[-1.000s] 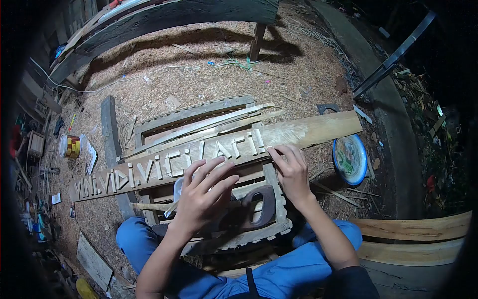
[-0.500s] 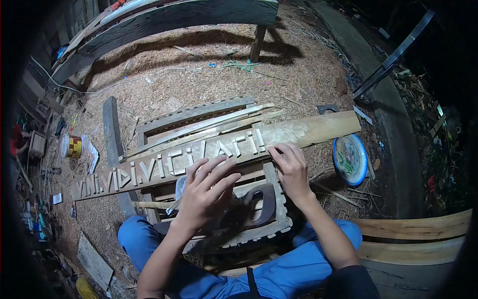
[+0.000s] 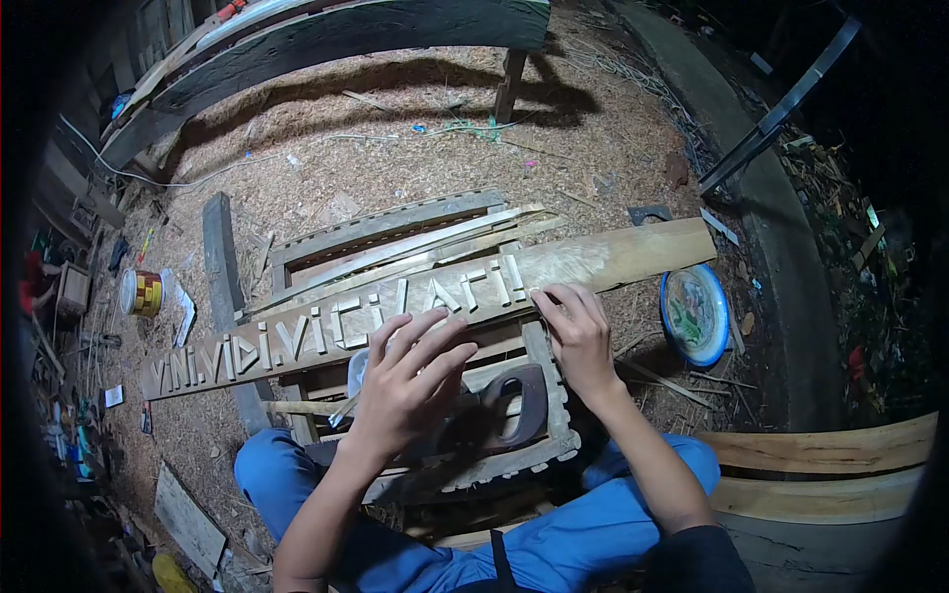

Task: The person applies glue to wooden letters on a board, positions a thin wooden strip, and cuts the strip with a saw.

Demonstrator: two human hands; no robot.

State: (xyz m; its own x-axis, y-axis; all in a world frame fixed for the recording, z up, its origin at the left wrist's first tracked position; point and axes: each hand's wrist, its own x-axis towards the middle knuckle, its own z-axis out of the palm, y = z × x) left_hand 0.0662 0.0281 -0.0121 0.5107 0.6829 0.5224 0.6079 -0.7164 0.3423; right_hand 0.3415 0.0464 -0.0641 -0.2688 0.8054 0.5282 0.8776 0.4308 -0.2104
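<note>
A long wooden board (image 3: 613,255) lies slantwise before me, with raised letters (image 3: 316,334) made of thin wood strips along it. My left hand (image 3: 410,371) hovers over the board's near edge, fingers spread, with nothing visible in it. At the right end of the lettering, my right hand (image 3: 578,336) has its fingers bent and drawn together, tips touching the board. Whatever they may hold is too small to make out. Below my left hand sits a handsaw, its dark handle (image 3: 512,405) showing. A small white container (image 3: 358,371) is partly hidden behind that hand.
The board rests across a slatted wooden pallet (image 3: 539,346) with loose strips (image 3: 415,252). A blue-rimmed basin (image 3: 696,314) stands at right, a yellow-and-red tin (image 3: 141,293) at left. Planks (image 3: 820,450) lie at lower right. A wooden bench (image 3: 346,54) spans the far side over wood shavings.
</note>
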